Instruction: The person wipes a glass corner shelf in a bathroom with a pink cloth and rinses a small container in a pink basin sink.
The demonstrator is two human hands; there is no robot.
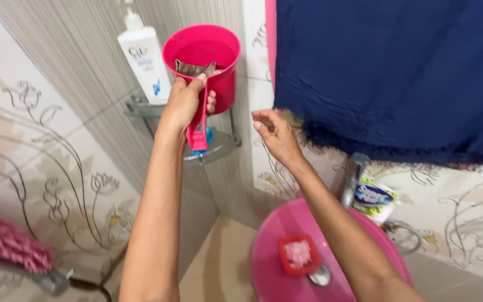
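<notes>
- Pink plastic scoop (pixel 205 61) is held up by its long handle in front of the corner shelf (pixel 219 146), close to the tiled wall; something grey-brown lies folded over its near rim.
- Left hand (pixel 185 103) is clamped around the top of the handle, thumb pressing the grey piece against the rim. If that thumb eases, I judge the piece could slide off and fall.
- Right hand (pixel 272 131) hangs just beside the scoop, fingers loosely apart, holding nothing.
- White pump bottle (pixel 143 59) stands at the left edge of the shelf, near the scoop's wall; a sideways swing could knock it off.
- Below, a pink lid (pixel 275 268) carries a small red dish (pixel 298 254) and a metal spoon (pixel 321 275); anything tipped from the scoop would land there or on the floor.
- Dark blue cloth (pixel 392 72) hangs on the right, and a splash could wet it.
</notes>
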